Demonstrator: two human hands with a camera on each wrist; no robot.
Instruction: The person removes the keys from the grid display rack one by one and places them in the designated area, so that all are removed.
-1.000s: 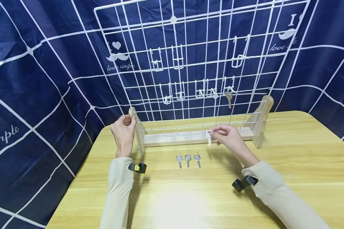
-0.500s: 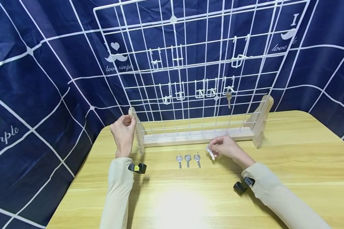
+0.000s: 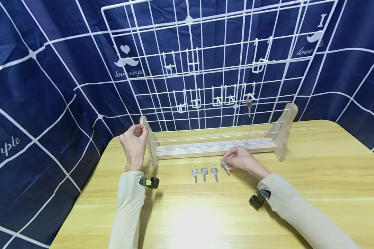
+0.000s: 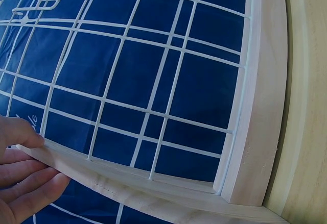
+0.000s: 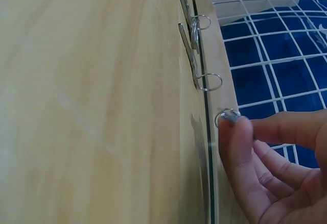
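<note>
With thumb and index finger my right hand (image 3: 240, 159) pinches a silver key (image 3: 225, 166) low over the table, right of the row of keys. The right wrist view shows only a bit of this key (image 5: 232, 116) and its ring at the fingertips; whether it touches the table I cannot tell. Three more silver keys (image 3: 204, 174) with small rings lie side by side in front of the rack's base. My left hand (image 3: 134, 145) grips the upper end of the rack's left wooden support (image 3: 150, 145), thumb on one side and fingers on the other in the left wrist view.
Above the base rises a white wire grid (image 3: 205, 121) carrying several white hooks (image 3: 217, 101) in two rows. One key (image 3: 249, 105) hangs from a lower-row hook at the right. Dark blue patterned cloth (image 3: 50, 138) surrounds the wooden table (image 3: 324, 193).
My right hand has brought the pinched key down from the rack's bottom rail towards the tabletop, then slightly left towards the other keys. The left hand stays on the support.
</note>
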